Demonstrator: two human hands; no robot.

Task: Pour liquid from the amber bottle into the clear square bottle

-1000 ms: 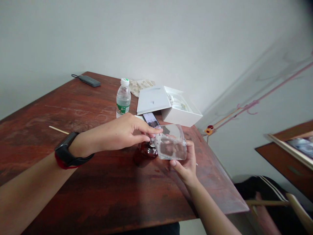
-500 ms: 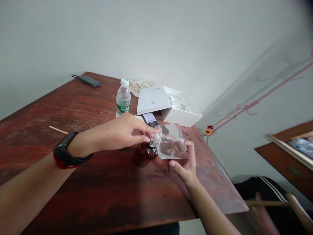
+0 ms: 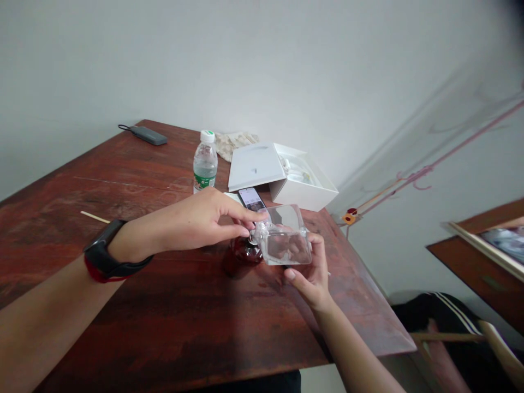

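Two hands met at the clear square bottle, which you held on its side just above the table, right of centre. Your right hand cradled it from below, fingers curled around its body. Your left hand pinched thumb and forefinger at its neck, over a small dark red bottle. Behind lay a phone, a water bottle and an open white box.

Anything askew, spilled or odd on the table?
No spill visible. The clear bottle is held tipped on its side in the right hand, left hand at its neck. A lone thin stick lies by the table's left edge.
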